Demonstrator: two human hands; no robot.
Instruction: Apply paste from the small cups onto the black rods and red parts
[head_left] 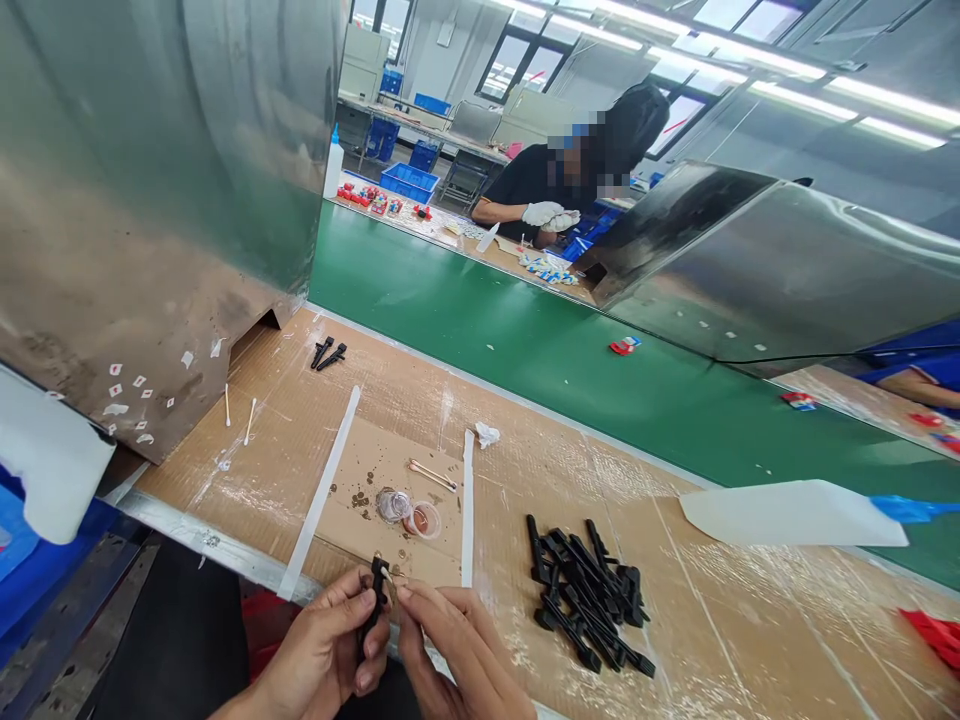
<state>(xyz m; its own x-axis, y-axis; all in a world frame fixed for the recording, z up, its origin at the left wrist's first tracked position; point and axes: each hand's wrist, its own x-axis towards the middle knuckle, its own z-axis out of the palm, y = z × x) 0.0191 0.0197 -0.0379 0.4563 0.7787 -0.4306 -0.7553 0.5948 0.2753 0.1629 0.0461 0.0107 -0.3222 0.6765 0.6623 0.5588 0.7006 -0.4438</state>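
My left hand (pixel 326 635) is closed around a small black plastic part (pixel 378 578), held upright at the table's front edge. In my right hand (pixel 461 645) a cotton swab (pixel 386 573) is pinched, and its tip meets or nearly meets the part's upper end. Most of the swab is hidden by my fingers. Just beyond my hands, two small clear cups stand side by side on a stained cardboard sheet (pixel 352 530): one greyish cup (pixel 391 505) and one with reddish contents (pixel 426 520). Used swabs (pixel 433 475) lie behind them.
A pile of black parts (pixel 589 595) lies to the right, two more (pixel 328 354) at back left near loose swabs (pixel 250 422). A white bottle (pixel 795 513) rests on its side. Metal housings (pixel 172 180) flank a green belt (pixel 480 300). A gloved co-worker (pixel 551 215) sits opposite.
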